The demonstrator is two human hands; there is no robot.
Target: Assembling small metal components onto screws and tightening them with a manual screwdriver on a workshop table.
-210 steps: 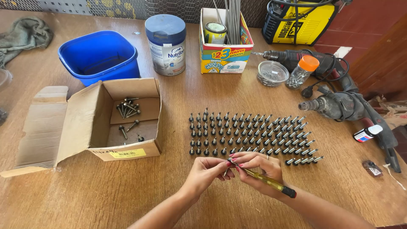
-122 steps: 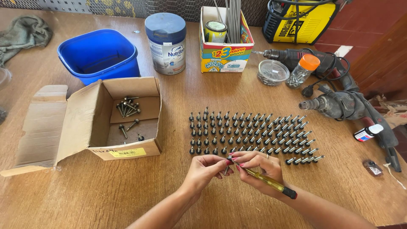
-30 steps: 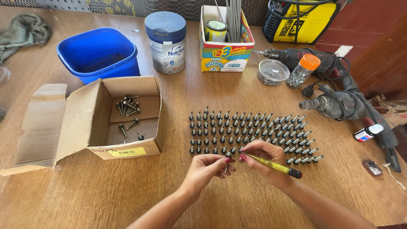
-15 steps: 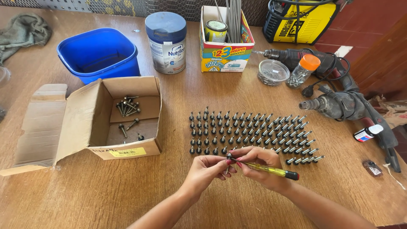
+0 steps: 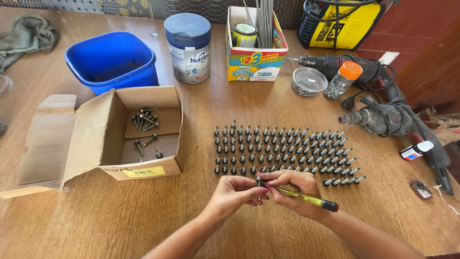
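1. Between the two hands, at the near table edge: one screw (image 5: pixel 258 181), dark, small, pinched upright in the fingertips of the left hand (image 5: pixel 233 192), head up as far as can be told.
2. Right hand (image 5: pixel 292 187): closed around a yellow-handled screwdriver (image 5: pixel 306 198), tip meeting the screw; long axis runs from the screw out to the right and slightly toward the person, black cap outermost.
3. Handling, judged: screw light, stiff, small enough to slip; best held by the shank just under the head. Screwdriver rigid, held mid-handle.
4. Just beyond both hands: rows of standing screws (image 5: pixel 282 148), heads down, points up.
5. Farther left of the left hand: open cardboard box (image 5: pixel 96 129) with loose screws inside.
6. Well right of the right hand: power drill (image 5: pixel 383 117).
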